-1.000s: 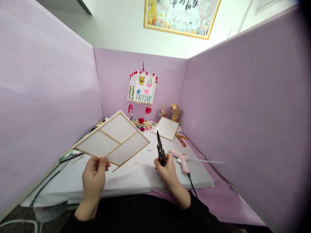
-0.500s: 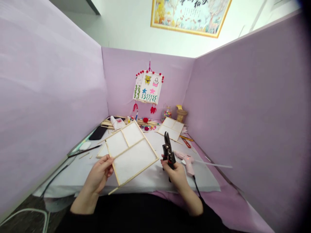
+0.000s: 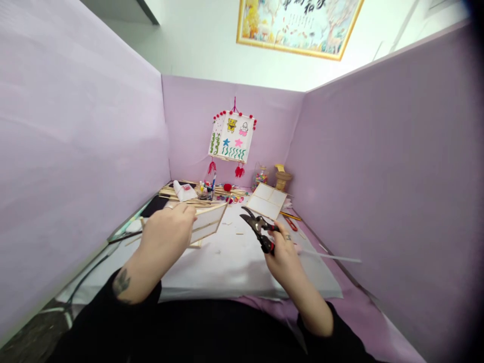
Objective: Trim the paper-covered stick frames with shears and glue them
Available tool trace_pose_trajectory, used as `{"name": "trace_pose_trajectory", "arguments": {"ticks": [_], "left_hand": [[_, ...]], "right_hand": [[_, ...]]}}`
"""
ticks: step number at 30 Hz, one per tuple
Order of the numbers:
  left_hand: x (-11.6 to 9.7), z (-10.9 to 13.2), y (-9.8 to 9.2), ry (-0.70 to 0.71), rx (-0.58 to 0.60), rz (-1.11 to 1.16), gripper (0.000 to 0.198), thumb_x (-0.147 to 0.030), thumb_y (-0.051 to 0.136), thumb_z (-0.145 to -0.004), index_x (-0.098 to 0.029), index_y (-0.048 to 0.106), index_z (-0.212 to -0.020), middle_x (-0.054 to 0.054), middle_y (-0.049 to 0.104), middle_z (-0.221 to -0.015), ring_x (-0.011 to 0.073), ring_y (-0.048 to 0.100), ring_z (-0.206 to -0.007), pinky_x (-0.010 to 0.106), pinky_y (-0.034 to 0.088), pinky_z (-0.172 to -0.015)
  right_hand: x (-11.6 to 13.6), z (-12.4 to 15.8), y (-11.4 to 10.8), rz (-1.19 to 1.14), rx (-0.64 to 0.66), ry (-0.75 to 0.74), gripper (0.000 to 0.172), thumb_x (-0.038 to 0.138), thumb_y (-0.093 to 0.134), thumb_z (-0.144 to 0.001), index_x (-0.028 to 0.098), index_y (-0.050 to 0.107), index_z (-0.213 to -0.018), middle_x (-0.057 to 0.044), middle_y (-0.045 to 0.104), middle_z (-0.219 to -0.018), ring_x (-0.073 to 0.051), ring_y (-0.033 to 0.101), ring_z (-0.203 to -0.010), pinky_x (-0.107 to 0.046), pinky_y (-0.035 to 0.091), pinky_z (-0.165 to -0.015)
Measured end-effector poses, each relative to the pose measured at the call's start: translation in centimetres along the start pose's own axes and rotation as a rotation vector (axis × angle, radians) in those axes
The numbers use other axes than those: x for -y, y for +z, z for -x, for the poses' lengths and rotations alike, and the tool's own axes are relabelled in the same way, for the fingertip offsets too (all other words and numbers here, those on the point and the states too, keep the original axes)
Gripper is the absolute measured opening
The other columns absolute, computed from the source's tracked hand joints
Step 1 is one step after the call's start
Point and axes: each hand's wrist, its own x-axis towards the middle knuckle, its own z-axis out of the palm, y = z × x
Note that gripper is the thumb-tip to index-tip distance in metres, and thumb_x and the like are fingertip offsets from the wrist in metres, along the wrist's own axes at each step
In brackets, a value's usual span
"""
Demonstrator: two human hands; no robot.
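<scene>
My left hand (image 3: 170,227) is closed on the near side of a wooden-stick frame covered in white paper (image 3: 207,223). The panel is tilted steeply and my hand hides part of it. In my right hand (image 3: 282,247) is a pair of pruning shears (image 3: 259,227) with black and red handles. The dark blades are spread apart and point up and left, toward the panel, with a gap between them and it. Beneath the held panel, part of another wooden frame (image 3: 195,245) shows on the table.
A second papered frame (image 3: 267,200) lies at the back right, near a red-handled cutter (image 3: 291,223). A glue stick (image 3: 333,256) juts out beyond my right hand. Bundled sticks (image 3: 166,191) and a paint jar (image 3: 206,190) sit at the back. A decorated lantern (image 3: 231,136) hangs above.
My left hand has turned over and tipped the panel from facing me to a steep slant. The shears have swung to point left, their blades now spread, and my right hand covers the glue gun.
</scene>
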Motion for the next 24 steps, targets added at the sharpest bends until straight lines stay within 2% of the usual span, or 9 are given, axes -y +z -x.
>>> {"name": "trace_pose_trajectory", "arguments": {"ticks": [7, 13, 16, 19, 20, 21, 22, 23, 24], "left_hand": [[-1.6, 1.0, 1.2, 0.075, 0.094, 0.016, 0.020, -0.019, 0.048, -0.093, -0.017, 0.066, -0.083, 0.007, 0.067, -0.079, 0.0262, 0.065, -0.080, 0.034, 0.041, -0.060], [-1.5, 0.8, 2.3, 0.111, 0.053, 0.056, 0.016, -0.017, 0.053, -0.090, -0.017, 0.066, -0.080, 0.006, 0.065, -0.074, 0.0256, 0.064, -0.075, 0.035, 0.046, -0.060], [-1.3, 0.8, 2.9, 0.137, -0.171, 0.127, 0.014, -0.014, 0.054, -0.089, -0.016, 0.068, -0.088, 0.009, 0.069, -0.086, 0.0259, 0.065, -0.084, 0.036, 0.051, -0.068], [-1.9, 2.7, 3.6, 0.207, -0.575, 0.335, 0.025, -0.008, 0.060, -0.084, -0.018, 0.066, -0.106, 0.010, 0.070, -0.103, 0.0233, 0.065, -0.097, 0.037, 0.052, -0.085], [-2.4, 3.9, 3.9, 0.238, -0.678, 0.451, 0.029, -0.006, 0.063, -0.081, -0.020, 0.065, -0.106, 0.008, 0.071, -0.099, 0.0205, 0.065, -0.093, 0.034, 0.052, -0.085], [-3.1, 5.2, 4.3, 0.242, -0.707, 0.592, 0.029, -0.005, 0.066, -0.079, -0.021, 0.065, -0.104, 0.005, 0.071, -0.090, 0.0171, 0.066, -0.084, 0.030, 0.053, -0.079], [-3.9, 6.7, 4.9, 0.186, -0.690, 0.767, 0.022, -0.007, 0.065, -0.081, -0.021, 0.066, -0.098, 0.003, 0.070, -0.082, 0.0146, 0.065, -0.075, 0.027, 0.053, -0.072], [-4.7, 8.0, 5.5, 0.107, -0.583, 0.956, 0.012, -0.012, 0.061, -0.084, -0.020, 0.066, -0.090, 0.001, 0.068, -0.073, 0.0136, 0.064, -0.067, 0.025, 0.052, -0.065], [-5.6, 9.2, 6.2, -0.022, -0.392, 1.127, 0.011, -0.018, 0.058, -0.087, -0.020, 0.065, -0.079, 0.001, 0.065, -0.065, 0.0131, 0.062, -0.060, 0.024, 0.050, -0.058]], "right_hand": [[-1.2, -0.1, 0.9, 0.101, 0.021, -0.059, 0.031, 0.008, 0.042, -0.076, 0.006, 0.055, -0.104, -0.025, 0.041, -0.126, -0.037, 0.040, -0.120, -0.053, 0.044, -0.096], [-1.3, -0.3, 0.4, 0.132, 0.097, -0.029, 0.019, 0.001, 0.048, -0.073, 0.013, 0.054, -0.087, -0.016, 0.052, -0.111, -0.033, 0.050, -0.100, -0.047, 0.046, -0.087], [-1.2, -0.5, 0.3, 0.124, 0.156, 0.020, 0.020, -0.003, 0.054, -0.071, 0.013, 0.054, -0.084, -0.014, 0.054, -0.107, -0.031, 0.051, -0.097, -0.039, 0.045, -0.085], [-1.0, -1.0, 0.3, 0.086, 0.227, 0.143, 0.020, -0.001, 0.063, -0.073, 0.015, 0.052, -0.078, -0.011, 0.055, -0.098, -0.028, 0.054, -0.089, -0.033, 0.044, -0.077], [-1.0, -1.2, 0.3, 0.064, 0.244, 0.193, 0.020, 0.001, 0.065, -0.074, 0.015, 0.052, -0.077, -0.009, 0.055, -0.095, -0.027, 0.054, -0.086, -0.032, 0.043, -0.074], [-0.9, -1.3, 0.2, 0.037, 0.255, 0.235, 0.019, 0.003, 0.066, -0.076, 0.015, 0.052, -0.076, -0.008, 0.055, -0.091, -0.026, 0.055, -0.084, -0.031, 0.042, -0.072], [-0.9, -1.5, 0.2, 0.007, 0.261, 0.267, 0.017, 0.005, 0.066, -0.079, 0.015, 0.053, -0.076, -0.007, 0.055, -0.088, -0.026, 0.055, -0.083, -0.030, 0.041, -0.072], [-0.9, -1.6, 0.2, -0.028, 0.266, 0.293, 0.015, 0.007, 0.064, -0.080, 0.015, 0.053, -0.076, -0.006, 0.054, -0.086, -0.025, 0.055, -0.082, -0.030, 0.041, -0.072], [-0.8, -1.7, 0.1, -0.066, 0.269, 0.317, 0.013, 0.008, 0.062, -0.082, 0.015, 0.054, -0.076, -0.005, 0.054, -0.084, -0.025, 0.055, -0.082, -0.029, 0.040, -0.071]]}}
